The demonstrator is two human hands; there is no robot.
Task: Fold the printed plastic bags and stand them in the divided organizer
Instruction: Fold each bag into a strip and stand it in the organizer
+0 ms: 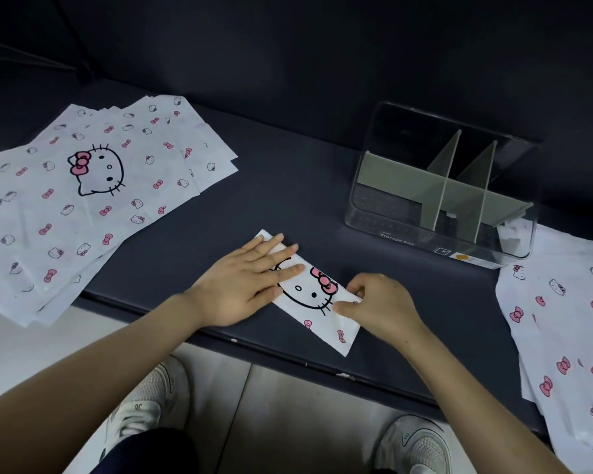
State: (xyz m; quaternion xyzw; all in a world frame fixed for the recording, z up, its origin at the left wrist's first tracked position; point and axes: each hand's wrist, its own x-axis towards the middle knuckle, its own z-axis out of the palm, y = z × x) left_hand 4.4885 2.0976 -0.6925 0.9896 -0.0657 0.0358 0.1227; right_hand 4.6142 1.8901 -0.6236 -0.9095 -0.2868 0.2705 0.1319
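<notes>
Centrally, left hand [247, 289] pins bag [309, 297]; right hand [380, 306] pinches edge.

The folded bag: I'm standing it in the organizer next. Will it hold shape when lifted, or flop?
Probably floppy: the bag is thin film, the left hand presses it flat while the right hand pinches its edge. Likely light, and apt to spring open once released.

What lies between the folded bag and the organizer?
Nothing: in the head view, only bare dark table separates the folded bag from the organizer.
</notes>
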